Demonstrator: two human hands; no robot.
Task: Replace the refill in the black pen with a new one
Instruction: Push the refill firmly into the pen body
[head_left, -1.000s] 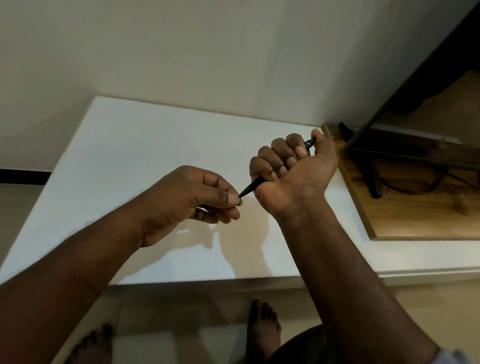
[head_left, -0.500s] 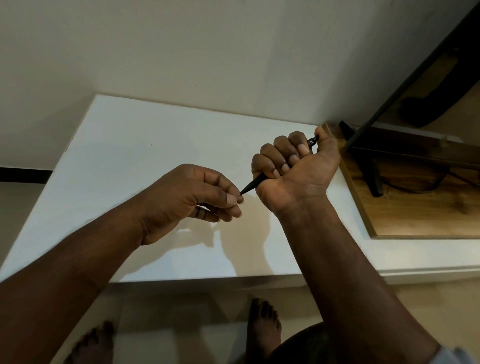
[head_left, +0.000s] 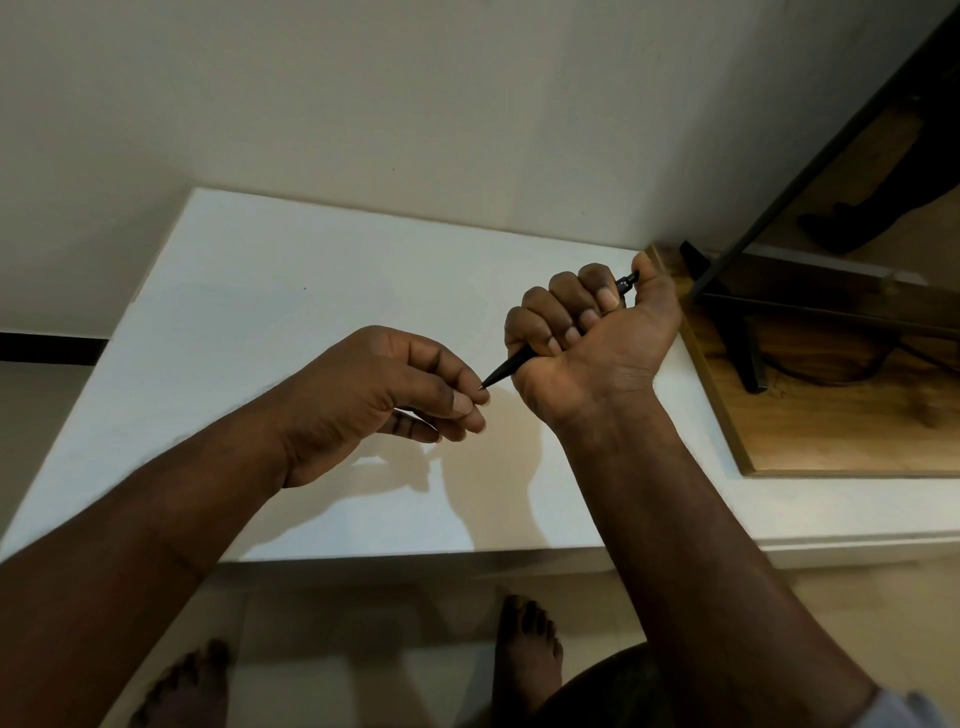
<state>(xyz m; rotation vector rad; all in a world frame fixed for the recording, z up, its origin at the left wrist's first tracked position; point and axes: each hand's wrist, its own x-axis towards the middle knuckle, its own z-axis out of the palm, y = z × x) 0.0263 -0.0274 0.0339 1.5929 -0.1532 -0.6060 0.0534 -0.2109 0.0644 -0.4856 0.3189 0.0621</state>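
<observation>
My right hand (head_left: 592, 338) grips the black pen (head_left: 511, 366) in a fist above the white table (head_left: 270, 291). The thumb lies over the pen's top end (head_left: 627, 280), and most of the barrel is hidden inside the fist. The tapered tip points down-left out of the fist. My left hand (head_left: 384, 395) meets it there, with thumb and forefinger pinched around the very point. Its other fingers are curled underneath. I see no separate refill; anything inside the left hand's fingers is hidden.
A wooden board (head_left: 810, 415) lies on the table to the right of my right hand, with a black stand and cable (head_left: 748, 358) on it. A wall (head_left: 415, 104) runs behind the table. My bare feet (head_left: 527, 654) are on the floor below the front edge.
Both hands have stayed almost in place. My left thumb has slid back slightly, so a little more of the pen's point shows.
</observation>
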